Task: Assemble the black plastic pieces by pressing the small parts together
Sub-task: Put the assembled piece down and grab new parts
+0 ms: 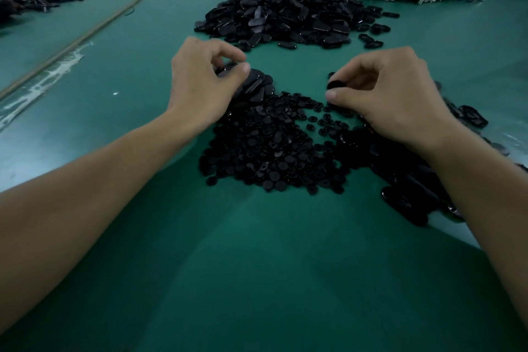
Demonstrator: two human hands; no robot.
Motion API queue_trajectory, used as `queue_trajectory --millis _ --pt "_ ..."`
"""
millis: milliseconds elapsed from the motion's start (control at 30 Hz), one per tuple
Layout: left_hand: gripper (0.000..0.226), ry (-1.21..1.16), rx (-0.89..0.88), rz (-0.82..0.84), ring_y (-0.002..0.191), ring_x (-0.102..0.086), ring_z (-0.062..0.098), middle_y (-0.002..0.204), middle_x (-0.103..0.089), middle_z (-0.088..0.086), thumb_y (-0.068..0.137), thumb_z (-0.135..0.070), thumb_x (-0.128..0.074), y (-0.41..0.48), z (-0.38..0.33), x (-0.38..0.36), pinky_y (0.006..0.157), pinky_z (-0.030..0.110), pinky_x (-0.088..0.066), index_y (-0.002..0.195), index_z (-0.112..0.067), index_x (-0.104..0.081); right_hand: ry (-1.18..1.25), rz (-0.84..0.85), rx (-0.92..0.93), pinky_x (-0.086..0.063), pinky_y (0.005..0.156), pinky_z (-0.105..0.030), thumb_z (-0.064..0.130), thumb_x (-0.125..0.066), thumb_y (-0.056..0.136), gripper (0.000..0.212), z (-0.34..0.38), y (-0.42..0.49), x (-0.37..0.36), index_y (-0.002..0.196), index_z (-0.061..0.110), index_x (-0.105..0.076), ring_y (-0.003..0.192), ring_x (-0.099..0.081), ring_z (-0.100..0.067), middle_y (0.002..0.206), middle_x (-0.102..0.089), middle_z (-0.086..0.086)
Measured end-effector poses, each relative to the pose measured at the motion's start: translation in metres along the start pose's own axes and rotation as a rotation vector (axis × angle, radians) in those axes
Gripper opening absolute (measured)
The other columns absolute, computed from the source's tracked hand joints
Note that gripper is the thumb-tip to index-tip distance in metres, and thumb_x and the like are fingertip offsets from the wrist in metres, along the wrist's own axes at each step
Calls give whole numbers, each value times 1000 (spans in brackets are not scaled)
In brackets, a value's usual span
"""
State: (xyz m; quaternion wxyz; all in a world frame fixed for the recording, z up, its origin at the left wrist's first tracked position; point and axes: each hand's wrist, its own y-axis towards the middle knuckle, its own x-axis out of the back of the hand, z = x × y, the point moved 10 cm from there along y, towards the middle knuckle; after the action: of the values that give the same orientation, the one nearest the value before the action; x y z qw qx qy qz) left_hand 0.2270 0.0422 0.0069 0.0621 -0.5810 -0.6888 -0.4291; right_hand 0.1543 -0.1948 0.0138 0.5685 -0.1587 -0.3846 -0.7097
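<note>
Head: black piece, axis unclear

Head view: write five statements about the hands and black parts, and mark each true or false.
1. The right hand pinches a small round piece. True.
2. The left hand lies flat and open. False: its fingers curl round a dark piece.
3. The table cover is red. False: the mat is green.
4. A heap of small parts lies between the two wrists. True.
5. The hands touch each other. False: bare mat separates them.
</note>
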Motion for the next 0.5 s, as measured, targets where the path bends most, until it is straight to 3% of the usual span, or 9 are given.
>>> queue_trajectory --millis 67,133,233,367,433,500 --pt "12 -112 -64 40 60 -55 -7 71 -63 -18 90 -35 -72 -6 -21 -6 59 6 -40 84 -25 -74 82 15 57 -58 73 -21 23 -79 85 6 13 -4 -8 89 23 -75 73 -68 -5 82 -72 6" --pt "25 -215 -95 143 51 -57 -3 59 -68 -11 92 -41 -69 -15 -40 -17 53 11 -44 78 -21 -75 134 -15 113 -58 71 -25 22 -77 87 4 25 -7 -11 90 25 -75 69 -67 -8 80 -71 8" --pt "30 -358 -34 353 52 -65 7 65 -73 -4 94 -48 -64 -28 -56 -37 49 15 -46 78 -25 -75 122 -85 181 -56 62 -21 23 -74 90 2 34 -11 -8 91 24 -73 63 -67 -6 75 -68 12" --pt "24 -569 95 451 60 -70 13 71 -75 4 94 -32 -69 -35 -56 -48 54 20 -54 80 -14 -75 37 -138 222 -49 61 -11 18 -75 87 6 39 -14 -9 88 18 -69 66 -63 -1 78 -65 16" --pt "16 -659 147 475 63 -71 13 72 -75 5 91 -24 -73 -36 -53 -52 59 21 -56 81 -12 -74 50 -136 207 -51 63 -13 17 -78 85 8 38 -13 -11 86 17 -70 70 -65 -4 77 -65 17" --pt "6 -715 171 493 66 -71 13 74 -76 5 88 -16 -75 -37 -50 -54 64 23 -59 85 -12 -75 104 -112 164 -57 68 -22 17 -80 82 9 32 -11 -13 86 19 -72 71 -69 -6 78 -70 12"
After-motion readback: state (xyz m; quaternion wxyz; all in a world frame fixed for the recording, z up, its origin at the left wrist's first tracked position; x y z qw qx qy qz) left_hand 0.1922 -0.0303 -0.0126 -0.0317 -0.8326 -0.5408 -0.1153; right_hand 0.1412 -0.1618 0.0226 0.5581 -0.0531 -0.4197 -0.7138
